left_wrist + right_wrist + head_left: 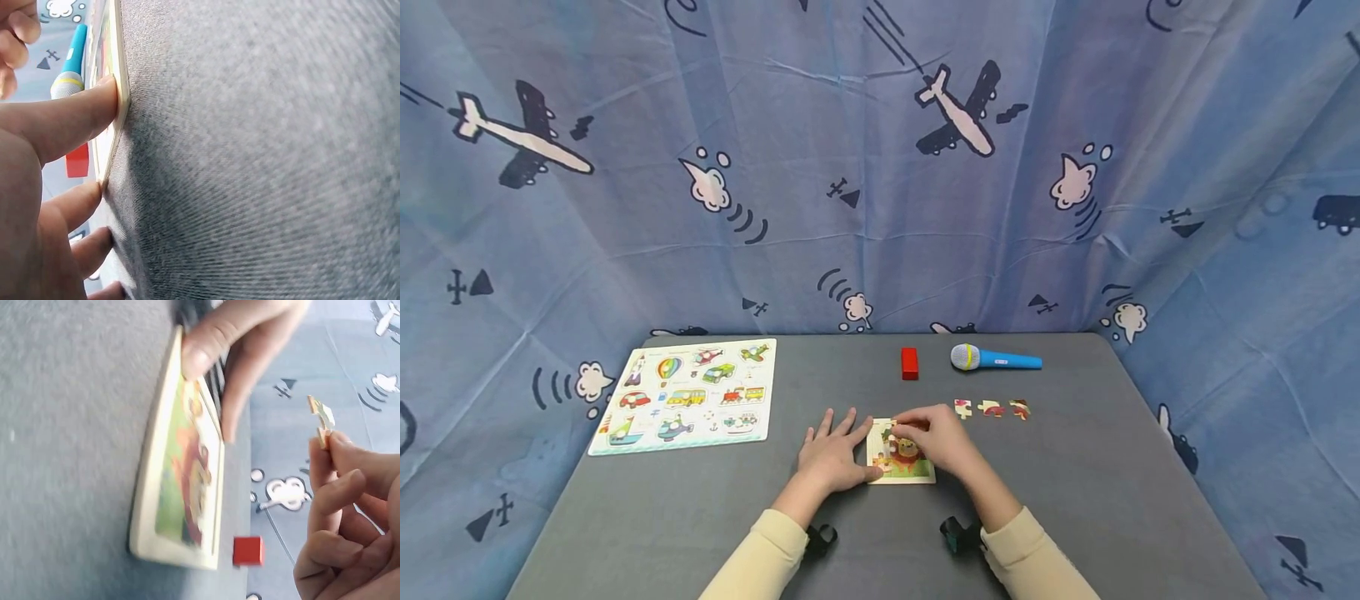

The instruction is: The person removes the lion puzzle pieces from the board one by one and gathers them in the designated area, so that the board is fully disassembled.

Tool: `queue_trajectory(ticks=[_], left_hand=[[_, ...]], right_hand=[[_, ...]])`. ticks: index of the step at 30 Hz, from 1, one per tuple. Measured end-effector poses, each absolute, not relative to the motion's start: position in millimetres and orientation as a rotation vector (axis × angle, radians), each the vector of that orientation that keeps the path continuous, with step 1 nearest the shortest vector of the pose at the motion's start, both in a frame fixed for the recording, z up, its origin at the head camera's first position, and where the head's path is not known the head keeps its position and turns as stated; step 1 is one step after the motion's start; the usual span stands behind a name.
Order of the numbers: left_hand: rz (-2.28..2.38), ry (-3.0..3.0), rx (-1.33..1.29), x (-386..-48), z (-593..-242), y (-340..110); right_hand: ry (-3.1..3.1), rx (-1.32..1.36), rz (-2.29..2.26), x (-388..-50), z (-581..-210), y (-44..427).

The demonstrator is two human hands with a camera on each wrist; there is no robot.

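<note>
A small jigsaw puzzle board with a pale rim and a lion picture lies on the grey table. My left hand is spread flat at its left side, the thumb resting on the lower left corner and a fingertip at the upper left one. Over the board's top, my right hand pinches a jigsaw piece between thumb and index finger. In the right wrist view that piece is held up, apart from the board. Three loose jigsaw pieces lie in a row to the right.
Behind the board stands a red block, with a blue toy microphone to its right. A larger picture board of vehicles lies at the left. A patterned blue curtain hangs along the table's back edge.
</note>
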State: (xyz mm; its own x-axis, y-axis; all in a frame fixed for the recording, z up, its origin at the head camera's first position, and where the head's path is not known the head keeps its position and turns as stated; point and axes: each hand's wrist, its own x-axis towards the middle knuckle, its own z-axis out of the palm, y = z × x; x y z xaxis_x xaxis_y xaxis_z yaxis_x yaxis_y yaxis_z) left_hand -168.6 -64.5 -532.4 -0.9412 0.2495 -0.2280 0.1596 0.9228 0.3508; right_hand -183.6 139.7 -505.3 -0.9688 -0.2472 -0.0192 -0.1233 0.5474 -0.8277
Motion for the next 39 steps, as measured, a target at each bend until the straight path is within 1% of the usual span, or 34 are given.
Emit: queue_trajectory(ticks=[4,10,15,22,30,39], left_hand=[[0.491,2.813,0.290,-168.4,-532.1,-63.3],[0.493,2.803,0.271,-169.0,-534.4,-63.4],[0.496,2.815,0.284,-168.6,-535.7,-64.2],[0.507,2.823,0.296,-168.2,-537.5,-65.3],[0.522,2.819,0.300,-167.2,-535.8,-65.3],[0.521,2.827,0.307,-168.2,-537.1,-65.0]], right_hand=[[2.612,-0.207,-1.507,-181.9,-500.9,153.3],[2.647,-0.082,-1.528,-181.2,-504.3,172.6],[2.653,0.044,-1.530,-182.2,-511.0,189.6],[2.727,0.113,-1.522,-184.3,-529.3,215.6],[2.815,0.214,-1.340,-192.7,-545.0,237.4],[2.904,0.258,-1.169,-198.7,-547.6,241.6]])
